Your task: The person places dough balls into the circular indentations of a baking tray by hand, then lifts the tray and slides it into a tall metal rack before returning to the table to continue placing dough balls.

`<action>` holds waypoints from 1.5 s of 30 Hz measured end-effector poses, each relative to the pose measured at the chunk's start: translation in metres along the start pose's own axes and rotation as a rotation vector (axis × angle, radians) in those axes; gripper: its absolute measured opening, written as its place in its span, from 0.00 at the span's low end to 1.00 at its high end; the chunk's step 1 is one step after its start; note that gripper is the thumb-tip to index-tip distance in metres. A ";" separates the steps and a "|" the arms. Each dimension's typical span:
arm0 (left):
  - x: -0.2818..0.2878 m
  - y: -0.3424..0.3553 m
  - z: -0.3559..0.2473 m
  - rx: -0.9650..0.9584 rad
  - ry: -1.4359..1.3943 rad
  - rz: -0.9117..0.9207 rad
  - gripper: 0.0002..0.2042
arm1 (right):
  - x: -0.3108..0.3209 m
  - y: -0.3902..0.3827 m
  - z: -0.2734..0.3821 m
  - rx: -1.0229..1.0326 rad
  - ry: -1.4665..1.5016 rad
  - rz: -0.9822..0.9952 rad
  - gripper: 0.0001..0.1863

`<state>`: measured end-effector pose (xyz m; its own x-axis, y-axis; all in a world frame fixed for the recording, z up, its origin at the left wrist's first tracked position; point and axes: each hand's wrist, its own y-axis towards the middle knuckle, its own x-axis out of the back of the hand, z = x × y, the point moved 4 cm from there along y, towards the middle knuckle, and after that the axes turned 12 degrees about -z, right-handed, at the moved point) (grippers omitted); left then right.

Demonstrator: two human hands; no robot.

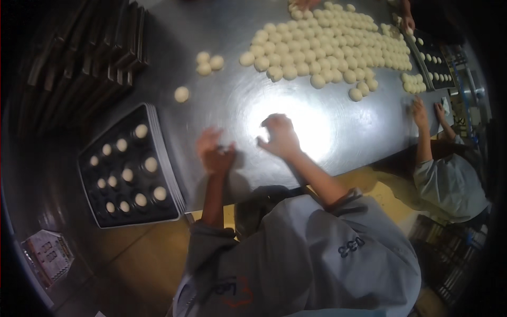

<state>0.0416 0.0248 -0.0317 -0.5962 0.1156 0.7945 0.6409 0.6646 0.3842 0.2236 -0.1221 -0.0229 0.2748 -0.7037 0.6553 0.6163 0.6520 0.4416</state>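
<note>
My left hand (pixel 214 152) hovers over the near part of the steel table (pixel 237 100), blurred by motion, its fingers and thumb apart. To its right my right hand (pixel 282 138) is half curled, with a gap between thumb and fingers. I see nothing in either hand. A lone dough ball (pixel 181 94) lies beyond my left hand, and a small cluster of dough balls (pixel 204 68) sits farther off. On the left, a dark baking tray (pixel 172 182) with round hollows carries rows of dough balls. Ahead spreads a large batch of dough balls (pixel 317 50).
Stacked metal trays (pixel 113 58) stand at the far left. Across on the right, a co-worker's hand (pixel 420 112) is near a group of dough balls (pixel 413 83) and another dark tray (pixel 434 53). More hands reach in at the far edge, including one hand (pixel 305 4).
</note>
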 end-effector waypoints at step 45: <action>-0.049 0.063 -0.013 -0.107 -0.285 -0.061 0.08 | 0.006 0.055 -0.047 0.048 -0.027 -0.103 0.11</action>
<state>0.1173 0.0512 -0.0399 -0.7370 0.2906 0.6102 0.6380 0.5970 0.4863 0.2938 -0.1037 -0.0237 0.1912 -0.7604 0.6206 0.6038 0.5897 0.5364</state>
